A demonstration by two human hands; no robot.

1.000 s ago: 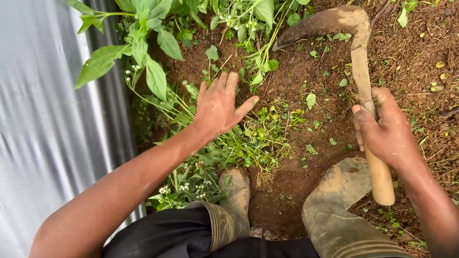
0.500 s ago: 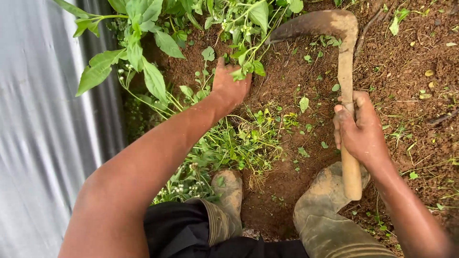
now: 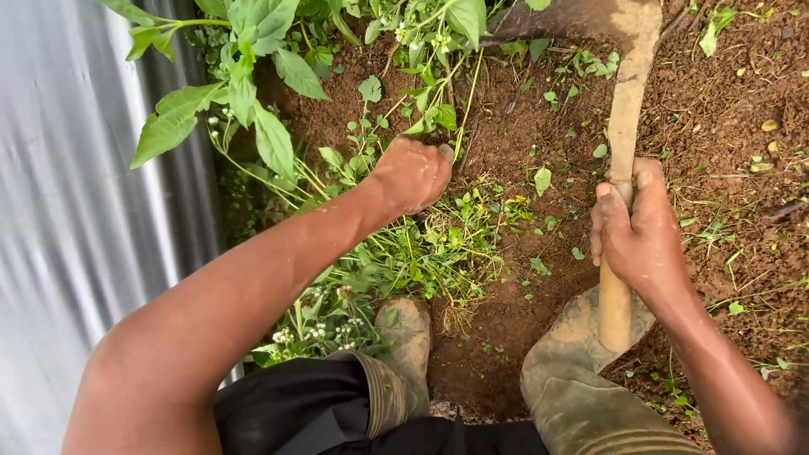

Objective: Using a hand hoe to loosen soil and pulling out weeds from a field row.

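Note:
My left hand (image 3: pixel 413 173) is closed around the stems of green weeds (image 3: pixel 438 101) growing from the brown soil, low at their base. My right hand (image 3: pixel 636 227) grips the wooden handle of a hoe (image 3: pixel 624 118), whose muddy blade lies on the soil at the top edge of the view. More low weeds (image 3: pixel 421 248) spread between my left hand and my muddy boots (image 3: pixel 404 337).
A grey plastic sheet (image 3: pixel 76 211) runs along the left side. Large-leaved plants (image 3: pixel 244 93) stand at the upper left. Bare brown soil (image 3: pixel 733 109) with small stones and scattered leaves lies to the right. My second boot (image 3: pixel 573 371) stands below the hoe handle.
My left hand, open above the weeds a second ago, has reached forward and closed on the weed stems. My right hand has kept its hold on the hoe handle.

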